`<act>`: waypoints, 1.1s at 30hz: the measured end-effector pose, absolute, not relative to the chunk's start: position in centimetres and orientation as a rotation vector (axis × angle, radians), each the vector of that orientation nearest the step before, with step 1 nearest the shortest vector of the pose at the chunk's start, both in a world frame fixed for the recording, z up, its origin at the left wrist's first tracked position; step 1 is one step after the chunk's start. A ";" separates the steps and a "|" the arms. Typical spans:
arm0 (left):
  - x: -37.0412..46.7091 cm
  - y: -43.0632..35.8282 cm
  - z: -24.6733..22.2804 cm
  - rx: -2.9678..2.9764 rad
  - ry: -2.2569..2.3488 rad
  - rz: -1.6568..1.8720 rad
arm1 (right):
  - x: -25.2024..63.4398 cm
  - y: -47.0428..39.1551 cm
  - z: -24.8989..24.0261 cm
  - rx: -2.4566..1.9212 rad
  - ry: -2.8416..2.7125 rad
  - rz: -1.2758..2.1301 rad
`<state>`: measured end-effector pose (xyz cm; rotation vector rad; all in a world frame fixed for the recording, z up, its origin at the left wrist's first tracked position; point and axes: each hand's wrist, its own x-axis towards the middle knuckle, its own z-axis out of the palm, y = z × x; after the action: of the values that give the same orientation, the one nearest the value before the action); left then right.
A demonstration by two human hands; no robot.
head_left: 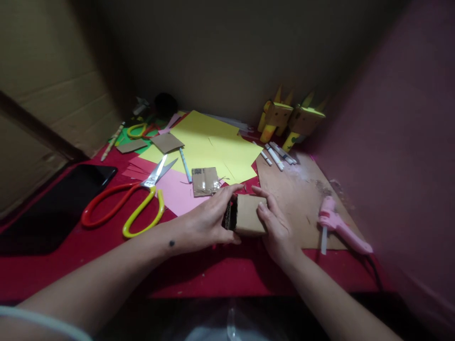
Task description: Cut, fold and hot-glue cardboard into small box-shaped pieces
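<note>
A small brown cardboard box [250, 219] is held between both hands above the near side of the table. Its left end shows a dark opening and a corrugated edge. My left hand [209, 219] curves around that end, thumb below and fingers above. On the opposite end, my right hand [279, 225] grips the box, its thumb across the top face. Just beyond my left hand lies a square cardboard piece [205, 182] with shiny strips on it, perhaps tape or dried glue. Large scissors [152, 181] with one red and one yellow handle rest open to the left.
A pink glue gun [337, 222] lies on a cardboard sheet [295, 208] at right. Several white markers [275, 156] and two cardboard animal figures [279, 113] are farther back. Yellow paper [206, 137] covers the middle. A black tablet-like device [60, 203] sits left.
</note>
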<state>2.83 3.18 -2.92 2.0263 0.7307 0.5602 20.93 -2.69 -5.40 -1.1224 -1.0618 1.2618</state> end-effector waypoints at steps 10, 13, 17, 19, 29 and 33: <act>3.0 2.9 -2.8 1.994 0.784 0.530 | 20.9 -2.8 -5.0 -1.148 -1.084 1.187; 3.0 2.9 -2.7 1.982 0.793 0.509 | 21.1 -2.9 -5.0 -1.117 -1.103 1.113; 2.8 3.0 -2.7 2.015 0.795 0.529 | 21.9 -3.1 -5.1 -0.992 -1.063 1.072; 2.8 3.0 -2.5 2.025 0.802 0.521 | 22.5 -3.5 -5.2 -0.973 -1.076 1.066; 1.5 4.1 -3.5 2.129 0.860 0.438 | 26.4 -8.9 -2.7 -1.195 -1.465 0.607; 0.6 4.8 -3.2 2.354 0.938 0.494 | 32.5 -9.8 -2.1 -1.629 -1.555 -0.009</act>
<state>0.57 4.85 -3.22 2.3536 0.9377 0.4939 32.46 -9.82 -2.09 -1.6292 -1.5548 -0.0087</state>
